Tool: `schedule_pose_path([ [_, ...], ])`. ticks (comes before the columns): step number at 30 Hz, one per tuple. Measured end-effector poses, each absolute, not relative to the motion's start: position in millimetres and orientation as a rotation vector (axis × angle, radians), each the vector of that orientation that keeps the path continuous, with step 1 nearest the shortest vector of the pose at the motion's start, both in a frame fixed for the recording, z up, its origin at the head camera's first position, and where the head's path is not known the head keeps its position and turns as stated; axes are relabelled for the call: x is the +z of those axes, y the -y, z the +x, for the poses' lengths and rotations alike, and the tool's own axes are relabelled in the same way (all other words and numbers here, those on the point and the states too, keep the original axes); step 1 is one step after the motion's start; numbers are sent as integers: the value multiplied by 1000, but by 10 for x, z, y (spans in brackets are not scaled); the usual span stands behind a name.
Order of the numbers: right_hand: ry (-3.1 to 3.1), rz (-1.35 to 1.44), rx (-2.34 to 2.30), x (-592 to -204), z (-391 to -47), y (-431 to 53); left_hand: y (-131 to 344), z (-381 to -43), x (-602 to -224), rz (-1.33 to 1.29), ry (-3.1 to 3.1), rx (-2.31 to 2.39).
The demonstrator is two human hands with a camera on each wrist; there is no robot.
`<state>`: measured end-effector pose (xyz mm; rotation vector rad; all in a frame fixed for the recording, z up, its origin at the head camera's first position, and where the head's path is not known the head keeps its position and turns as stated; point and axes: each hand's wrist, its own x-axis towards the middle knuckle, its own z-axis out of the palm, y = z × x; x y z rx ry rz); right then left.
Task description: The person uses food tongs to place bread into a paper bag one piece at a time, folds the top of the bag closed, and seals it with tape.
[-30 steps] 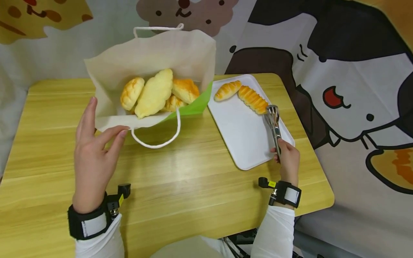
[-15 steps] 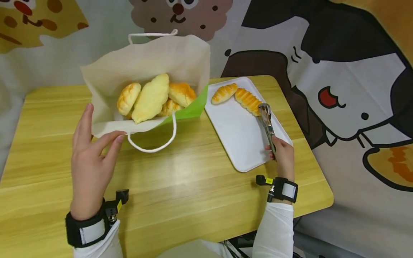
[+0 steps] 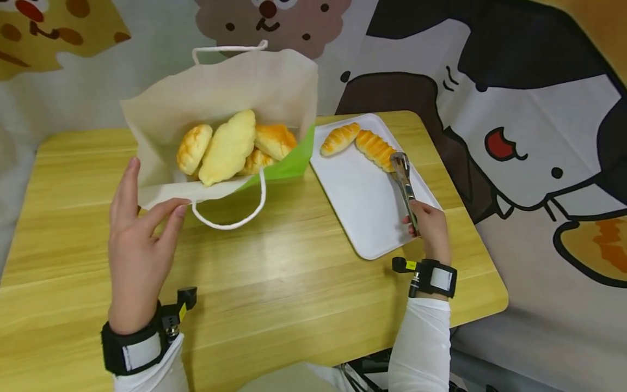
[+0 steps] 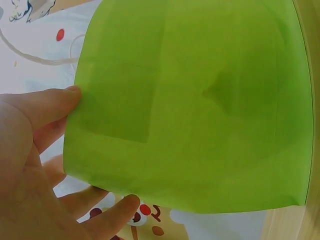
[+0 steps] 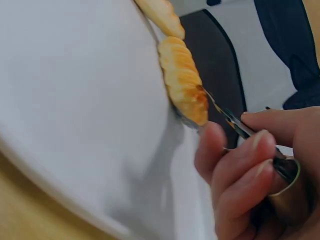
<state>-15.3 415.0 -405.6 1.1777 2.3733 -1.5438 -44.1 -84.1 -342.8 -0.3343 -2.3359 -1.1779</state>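
My left hand (image 3: 144,245) pinches the near rim of a green paper bag (image 4: 200,115) between thumb and forefinger, the other fingers spread along its edge. Several breads lie inside, a pale scalloped one (image 3: 227,148) on top. In my right hand (image 3: 431,228) is a pair of metal tongs (image 3: 404,179), gripped by the handles. Their tips sit at the near end of a ridged golden bread roll (image 5: 184,80) on the white tray (image 3: 362,218). Beside that roll lies a smaller striped bread roll (image 3: 340,139).
The wooden table (image 3: 274,305) carries both bag and tray. A white rope handle (image 3: 235,226) loops from the bag's near side. Behind the table hangs a cartoon-printed cloth (image 3: 401,49). The tray's right edge lies close to the table's right edge.
The tongs' tips have shifted slightly left over the end of the ridged bread roll. My left hand keeps its pinch on the bag's rim. The head view has shifted a little.
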Motion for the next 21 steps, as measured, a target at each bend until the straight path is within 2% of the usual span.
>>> schedule_pose_path([
  [11, -2452, 1267, -1636, -4137, -175, -3986, 891, -429, -3415, -358, 2323, -1139],
  [21, -2446, 1350, -1769, -4240, 10, -3868, 899, -431, -3405, -367, 2327, -1159],
])
